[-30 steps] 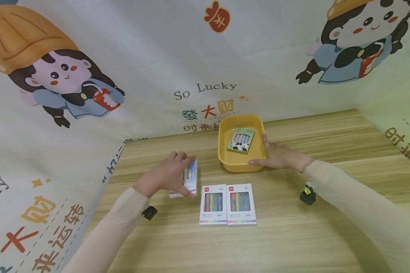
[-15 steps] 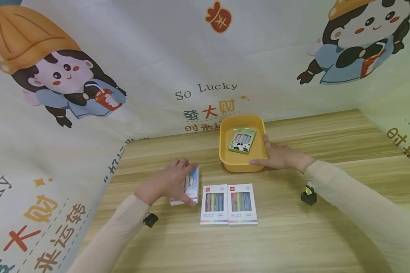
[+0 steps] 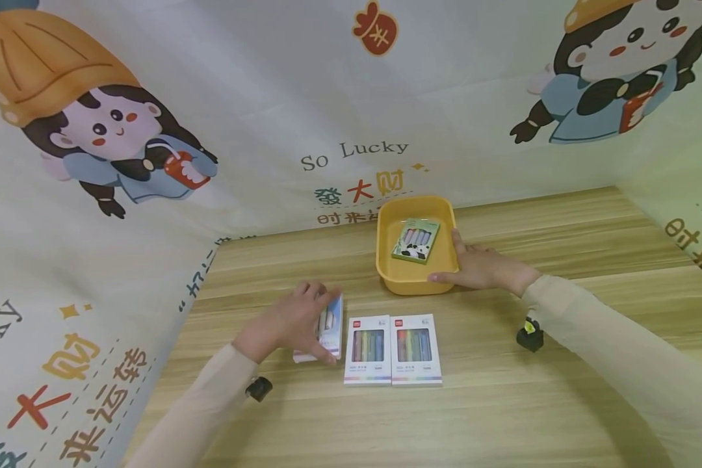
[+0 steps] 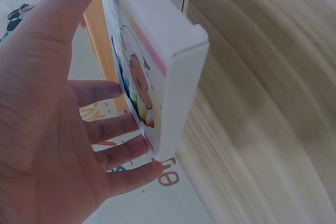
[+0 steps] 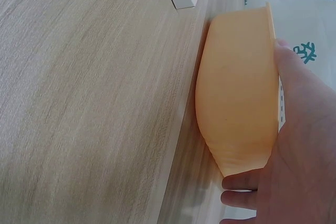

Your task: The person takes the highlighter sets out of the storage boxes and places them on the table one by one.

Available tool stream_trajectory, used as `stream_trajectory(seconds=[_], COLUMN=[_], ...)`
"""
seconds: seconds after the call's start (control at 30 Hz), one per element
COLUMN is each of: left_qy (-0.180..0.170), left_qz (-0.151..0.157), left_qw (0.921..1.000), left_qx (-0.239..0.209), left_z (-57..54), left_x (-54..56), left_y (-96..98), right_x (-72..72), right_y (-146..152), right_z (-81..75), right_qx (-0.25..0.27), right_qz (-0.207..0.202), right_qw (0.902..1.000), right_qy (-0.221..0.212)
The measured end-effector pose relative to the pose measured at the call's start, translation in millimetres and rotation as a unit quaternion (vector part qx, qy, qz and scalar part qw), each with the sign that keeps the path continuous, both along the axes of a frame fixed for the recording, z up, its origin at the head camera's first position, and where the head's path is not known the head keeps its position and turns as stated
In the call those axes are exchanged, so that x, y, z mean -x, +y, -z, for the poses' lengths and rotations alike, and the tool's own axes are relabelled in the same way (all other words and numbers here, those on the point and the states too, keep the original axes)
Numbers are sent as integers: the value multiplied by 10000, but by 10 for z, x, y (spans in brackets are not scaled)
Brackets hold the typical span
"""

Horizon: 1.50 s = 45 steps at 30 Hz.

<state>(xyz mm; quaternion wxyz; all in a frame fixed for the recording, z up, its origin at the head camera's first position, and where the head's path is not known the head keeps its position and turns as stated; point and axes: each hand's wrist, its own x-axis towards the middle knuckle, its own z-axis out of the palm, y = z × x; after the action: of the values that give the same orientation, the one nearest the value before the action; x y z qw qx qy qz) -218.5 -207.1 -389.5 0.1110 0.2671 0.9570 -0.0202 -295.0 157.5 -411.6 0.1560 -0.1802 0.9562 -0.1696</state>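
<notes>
In the head view, my left hand (image 3: 283,325) holds a box of coloured pens (image 3: 330,331) across its ends, covering much of its front. The left wrist view shows the fingertips against one edge of that box (image 4: 181,93), which has a cartoon picture and white sides. Right beside it, two white pen boxes (image 3: 368,351) (image 3: 416,351) lie side by side, their windows facing up. My right hand (image 3: 482,266) grips the near right corner of a yellow plastic basket (image 3: 418,286). Inside the basket lies a green panda-print pen box (image 3: 416,241).
The wood-grain table (image 3: 503,403) extends around the boxes and basket. A printed cloth (image 3: 257,130) stands as a backdrop behind the table and along both sides, close behind the basket.
The left hand has brought its pen box nearer to me and slightly right, closer to the two white boxes. The right hand and basket look the same.
</notes>
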Motion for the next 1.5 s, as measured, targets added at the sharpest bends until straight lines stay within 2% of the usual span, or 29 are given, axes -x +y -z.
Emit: stream_trajectory(seconds=[0.3,0.7,1.13,1.5], left_qy=[-16,-90,-124,-51], left_qz=[146,184,70,217], left_qw=[9998,9997,9998,9997], left_qx=[-131,-139,-117,-112], left_z=[36,121,181,220], left_x=[-52,-113,-174,-201], left_y=[8,24,15,5], right_x=[4,15,15,8], right_y=[-2,3,6,-2], right_z=[2,13,8,7], right_qx=[33,50,-36,-62], right_qz=[0,-66,-89,-135], right_qw=[10000,10000,10000,9999], right_qy=[-31,16,13,31])
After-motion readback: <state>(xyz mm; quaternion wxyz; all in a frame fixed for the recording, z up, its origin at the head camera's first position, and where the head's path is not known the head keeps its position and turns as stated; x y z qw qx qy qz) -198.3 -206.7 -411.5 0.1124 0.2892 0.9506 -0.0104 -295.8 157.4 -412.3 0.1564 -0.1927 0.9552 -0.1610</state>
